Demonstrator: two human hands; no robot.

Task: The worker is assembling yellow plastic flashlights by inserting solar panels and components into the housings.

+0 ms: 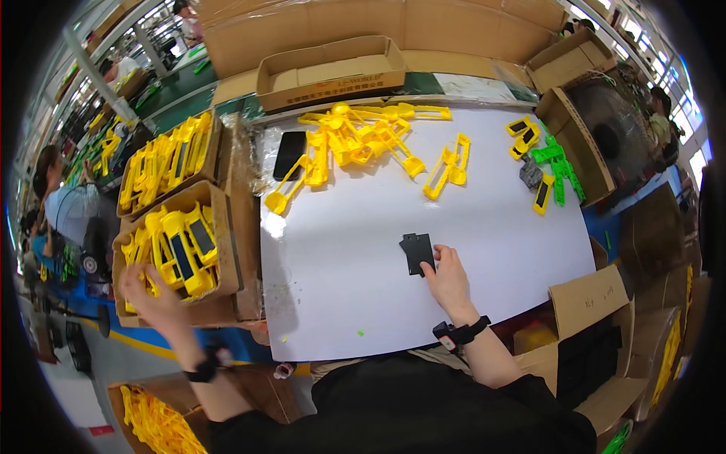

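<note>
My right hand (449, 281) is at the middle of the white tabletop, thumb and fingers closed on the right edge of a few flat, dark rectangular plates (417, 254). They overlap slightly askew on the table. Off the table's left side, my left hand (157, 304) is over the near edge of a cardboard box (228, 261). Its fingers look apart, somewhat blurred by motion, and no held thing shows in them. Inside that box lie several yellow plastic frames (198, 274) with dark panels, right beside my left fingers.
Loose yellow frames (363, 140) pile at the table's back. A black phone-like slab (290, 155) lies left of them. Green parts (560, 170) and small yellow pieces (523, 136) lie at back right. An open carton (333, 72) stands behind; another box (594, 303) is at near right.
</note>
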